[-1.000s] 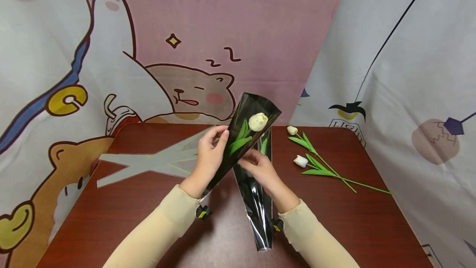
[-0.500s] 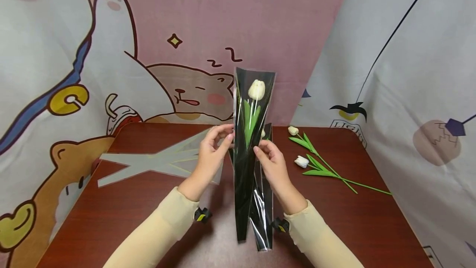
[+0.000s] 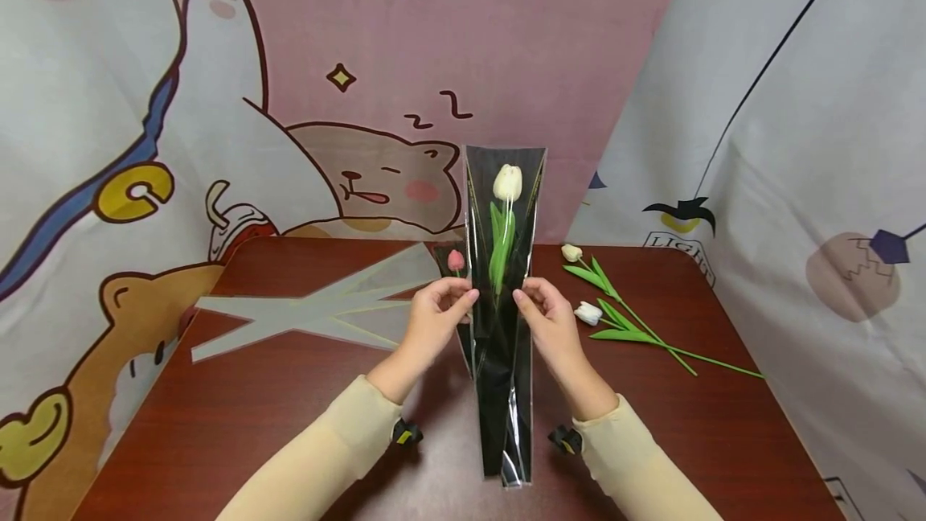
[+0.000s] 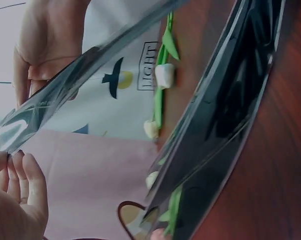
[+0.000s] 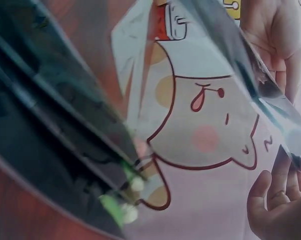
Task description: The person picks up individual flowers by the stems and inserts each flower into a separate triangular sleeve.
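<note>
Upright over the table, a black flower sleeve (image 3: 495, 392) with a clear front holds one white tulip (image 3: 508, 183) with green leaves. My left hand (image 3: 432, 326) pinches its left edge between thumb and fingers. On the opposite edge, my right hand (image 3: 555, 332) pinches at about the same height. Behind it on the table lie other black sleeves (image 4: 230, 115), mostly hidden in the head view. A pink tulip (image 3: 455, 261) peeks out at the left of the held sleeve. Both wrist views show the held sleeve edge-on, stretching between the hands.
To the left, greyish translucent sleeves (image 3: 289, 316) lie crossed on the brown table (image 3: 289, 416). On the right lie two loose white tulips (image 3: 588, 313) with crossed green stems. A printed cloth (image 3: 535, 47) hangs behind the table's far edge.
The held sleeve has swung from a slant to upright, facing me, then shifted slightly right and down. My right hand has come from beneath it to its right edge.
</note>
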The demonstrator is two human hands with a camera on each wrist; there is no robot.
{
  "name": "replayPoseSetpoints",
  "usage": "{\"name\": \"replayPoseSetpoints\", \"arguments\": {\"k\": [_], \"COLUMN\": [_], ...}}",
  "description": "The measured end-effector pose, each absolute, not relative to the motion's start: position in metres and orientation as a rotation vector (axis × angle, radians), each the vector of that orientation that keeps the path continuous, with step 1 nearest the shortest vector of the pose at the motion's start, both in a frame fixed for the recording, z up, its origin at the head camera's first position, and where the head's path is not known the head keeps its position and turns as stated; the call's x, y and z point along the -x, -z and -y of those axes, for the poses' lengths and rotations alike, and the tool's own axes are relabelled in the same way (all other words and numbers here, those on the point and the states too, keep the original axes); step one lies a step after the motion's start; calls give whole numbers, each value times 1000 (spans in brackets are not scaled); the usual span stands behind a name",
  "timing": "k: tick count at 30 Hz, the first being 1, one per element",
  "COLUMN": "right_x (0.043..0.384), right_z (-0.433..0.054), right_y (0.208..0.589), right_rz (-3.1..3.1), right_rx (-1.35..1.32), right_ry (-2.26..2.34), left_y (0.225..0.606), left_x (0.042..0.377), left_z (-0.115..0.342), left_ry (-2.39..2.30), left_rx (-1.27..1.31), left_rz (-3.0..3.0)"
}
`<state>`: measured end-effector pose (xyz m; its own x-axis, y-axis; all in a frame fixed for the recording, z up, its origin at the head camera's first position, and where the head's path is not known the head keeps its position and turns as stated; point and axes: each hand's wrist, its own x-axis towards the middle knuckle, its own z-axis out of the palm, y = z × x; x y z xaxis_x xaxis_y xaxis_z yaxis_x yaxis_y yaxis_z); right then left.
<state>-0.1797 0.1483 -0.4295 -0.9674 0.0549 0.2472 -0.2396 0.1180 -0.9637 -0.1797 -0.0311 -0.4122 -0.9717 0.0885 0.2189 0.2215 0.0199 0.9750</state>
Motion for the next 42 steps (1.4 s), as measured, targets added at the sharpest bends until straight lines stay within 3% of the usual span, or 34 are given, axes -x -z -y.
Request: {"name": "replayPoseSetpoints", "arguments": {"k": [7,16,22,30,42], "right_x": [186,200,215,237,247], "right_z": [-167,-193,-198,-205,-223], "right_y": [451,485,503,519,519], "right_rz": [2225,2459,2569,2652,2878], "right_rx": [-69,156,169,244,432], "right_ry": [-1960,-1781,-1690,-1643,-1646], "left_y": [442,483,503,510,508], "left_x": [189,192,202,215,210], "left_z": [10,-16,-28,-38,-50], "left_ry": [2095,1907,1790,1700,1519], "left_rx": [263,360,313,282,313], "left_rz": [2214,2590,2620,2665,2784]}}
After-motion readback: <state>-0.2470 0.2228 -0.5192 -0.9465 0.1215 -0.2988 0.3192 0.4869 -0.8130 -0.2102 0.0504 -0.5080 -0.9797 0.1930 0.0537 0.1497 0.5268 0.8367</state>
